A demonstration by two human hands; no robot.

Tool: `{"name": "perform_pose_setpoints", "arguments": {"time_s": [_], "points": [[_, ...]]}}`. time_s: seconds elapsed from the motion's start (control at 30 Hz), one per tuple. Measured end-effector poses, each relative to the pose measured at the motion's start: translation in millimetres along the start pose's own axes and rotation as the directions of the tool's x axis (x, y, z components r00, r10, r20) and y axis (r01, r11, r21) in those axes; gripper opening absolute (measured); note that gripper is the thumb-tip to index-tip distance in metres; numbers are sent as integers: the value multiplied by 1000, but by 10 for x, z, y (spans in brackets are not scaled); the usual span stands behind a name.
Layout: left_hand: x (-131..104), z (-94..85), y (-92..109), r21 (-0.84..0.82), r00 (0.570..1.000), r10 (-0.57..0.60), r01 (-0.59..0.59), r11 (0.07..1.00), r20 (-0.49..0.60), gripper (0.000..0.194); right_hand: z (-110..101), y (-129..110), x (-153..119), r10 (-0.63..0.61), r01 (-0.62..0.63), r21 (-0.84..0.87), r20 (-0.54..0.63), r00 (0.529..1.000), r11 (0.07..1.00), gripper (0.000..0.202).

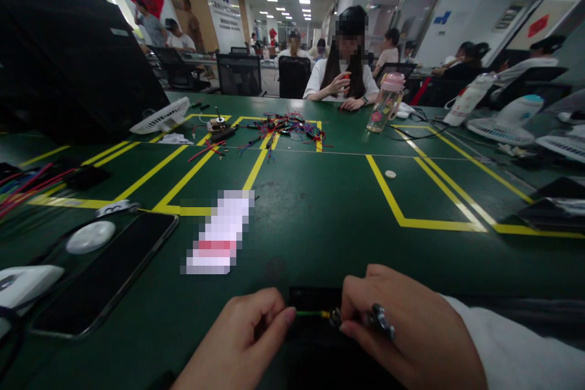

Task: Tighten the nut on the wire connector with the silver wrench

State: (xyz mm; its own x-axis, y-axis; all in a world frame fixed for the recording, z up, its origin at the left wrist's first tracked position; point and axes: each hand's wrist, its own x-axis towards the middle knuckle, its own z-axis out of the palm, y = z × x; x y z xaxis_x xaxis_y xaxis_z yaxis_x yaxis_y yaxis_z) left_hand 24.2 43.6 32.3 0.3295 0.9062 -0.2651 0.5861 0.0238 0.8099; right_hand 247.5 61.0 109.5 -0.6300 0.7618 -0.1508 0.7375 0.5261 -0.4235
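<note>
Between the thumb and fingers of my left hand [249, 338] is one end of a thin green wire [308, 314]. The wire runs right to a small yellow part [325, 314] beside a metal piece [336, 317] at the fingertips of my right hand [402, 323]. My right hand is closed around a shiny metal tool [382, 322], partly hidden by the fingers. Both hands are over a dark, flat item [315, 296] at the near edge of the green table [301, 231].
A phone [109, 274] and a white round object [90, 237] lie left. Ahead are a blurred paper [222, 234], a pile of coloured wires [287, 125], and a bottle [385, 103]. A person [342, 76] sits across the table; a white disc [390, 174] lies right.
</note>
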Motion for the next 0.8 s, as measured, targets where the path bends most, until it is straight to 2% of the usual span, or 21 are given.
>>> {"name": "perform_pose_setpoints", "arguments": {"time_s": [0.17,0.37,0.5,0.63,0.8], "points": [[-29,6,-5,-3,1000,3,-3,1000,-6,37,-67,10,20,-53,53,0,61,997,999,10],[-3,10,-7,5,1000,10,-10,1000,-7,36,-51,68,15,-60,56,77,56,997,995,9],[13,10,-7,20,1000,24,-23,1000,-17,36,-86,115,-25,17,-19,154,11,1000,988,8],[1,17,-23,26,999,30,-30,999,-26,37,-53,114,-100,117,-89,265,-89,989,960,10],[2,17,-23,29,999,32,-31,999,-23,36,130,77,-166,185,-145,212,-184,965,966,7]]}}
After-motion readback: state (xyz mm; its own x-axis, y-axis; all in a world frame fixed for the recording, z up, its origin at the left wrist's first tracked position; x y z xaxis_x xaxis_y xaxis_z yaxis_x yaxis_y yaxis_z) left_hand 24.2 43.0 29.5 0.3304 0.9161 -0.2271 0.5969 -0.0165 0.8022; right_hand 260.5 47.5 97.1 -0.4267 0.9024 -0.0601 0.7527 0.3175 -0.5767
